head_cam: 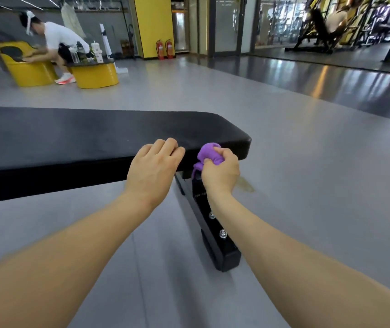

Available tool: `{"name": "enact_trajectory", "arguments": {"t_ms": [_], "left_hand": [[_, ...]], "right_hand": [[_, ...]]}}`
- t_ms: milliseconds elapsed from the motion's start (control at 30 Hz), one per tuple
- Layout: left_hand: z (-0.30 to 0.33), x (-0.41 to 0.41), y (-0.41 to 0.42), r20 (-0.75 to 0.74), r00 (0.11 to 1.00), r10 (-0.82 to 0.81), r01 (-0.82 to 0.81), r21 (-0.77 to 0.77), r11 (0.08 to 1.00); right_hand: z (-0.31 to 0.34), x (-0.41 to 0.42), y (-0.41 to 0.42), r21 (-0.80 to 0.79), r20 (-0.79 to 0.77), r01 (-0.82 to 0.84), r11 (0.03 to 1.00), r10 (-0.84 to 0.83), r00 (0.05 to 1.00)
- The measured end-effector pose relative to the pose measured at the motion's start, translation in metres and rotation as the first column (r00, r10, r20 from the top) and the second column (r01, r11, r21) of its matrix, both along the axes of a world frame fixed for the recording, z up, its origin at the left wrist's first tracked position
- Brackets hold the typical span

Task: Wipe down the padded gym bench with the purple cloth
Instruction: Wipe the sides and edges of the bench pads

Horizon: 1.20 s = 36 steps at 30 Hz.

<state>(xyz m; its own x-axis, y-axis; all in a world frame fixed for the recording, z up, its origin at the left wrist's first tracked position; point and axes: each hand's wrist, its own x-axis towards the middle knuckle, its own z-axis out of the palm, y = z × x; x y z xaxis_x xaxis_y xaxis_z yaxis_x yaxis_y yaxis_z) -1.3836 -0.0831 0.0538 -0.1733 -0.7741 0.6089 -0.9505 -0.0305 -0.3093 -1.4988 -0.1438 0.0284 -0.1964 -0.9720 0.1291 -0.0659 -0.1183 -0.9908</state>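
Both forearms reach in — left hand [154, 167] rests flat on the worktop [75, 136] edge, right hand [220, 171] fists the purple cloth [207, 154] against its side — better unbunched, long even strokes.

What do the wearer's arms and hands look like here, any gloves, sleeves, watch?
Both forearms are bare all the way to the bottom edge of the frame: no sleeves in view. The left hand and right hand are bare too, with no gloves. No watch, band or ring shows on either wrist or on the visible fingers. No markings or tape can be seen.
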Motion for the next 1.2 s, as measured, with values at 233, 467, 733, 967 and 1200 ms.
{"name": "enact_trajectory", "arguments": {"t_ms": [233,467,733,967,1200], "left_hand": [[0.025,0.018,0.038,-0.103,0.988,0.112,-0.089,0.204,0.975],[0.082,0.015,0.084,-0.132,0.965,0.226,-0.151,0.422,0.894],[0.191,-0.055,0.100,-0.237,0.919,0.314,-0.040,0.738,0.673],[0.286,-0.144,0.056,-0.504,0.680,0.532,0.192,0.823,0.534],[0.385,-0.224,-0.020,-0.676,0.367,0.639,0.349,0.737,0.579]], "right_hand": [[0.034,0.006,0.051,0.184,-0.182,-0.403,0.897,0.434,0.882],[0.099,-0.036,0.078,0.382,-0.257,-0.367,0.848,0.479,0.839],[0.193,-0.115,0.108,0.562,-0.222,-0.251,0.788,0.435,0.872],[0.296,-0.192,0.079,0.604,-0.212,-0.181,0.776,0.375,0.902],[0.413,-0.259,0.011,0.552,-0.221,-0.204,0.808,0.378,0.899]]}}
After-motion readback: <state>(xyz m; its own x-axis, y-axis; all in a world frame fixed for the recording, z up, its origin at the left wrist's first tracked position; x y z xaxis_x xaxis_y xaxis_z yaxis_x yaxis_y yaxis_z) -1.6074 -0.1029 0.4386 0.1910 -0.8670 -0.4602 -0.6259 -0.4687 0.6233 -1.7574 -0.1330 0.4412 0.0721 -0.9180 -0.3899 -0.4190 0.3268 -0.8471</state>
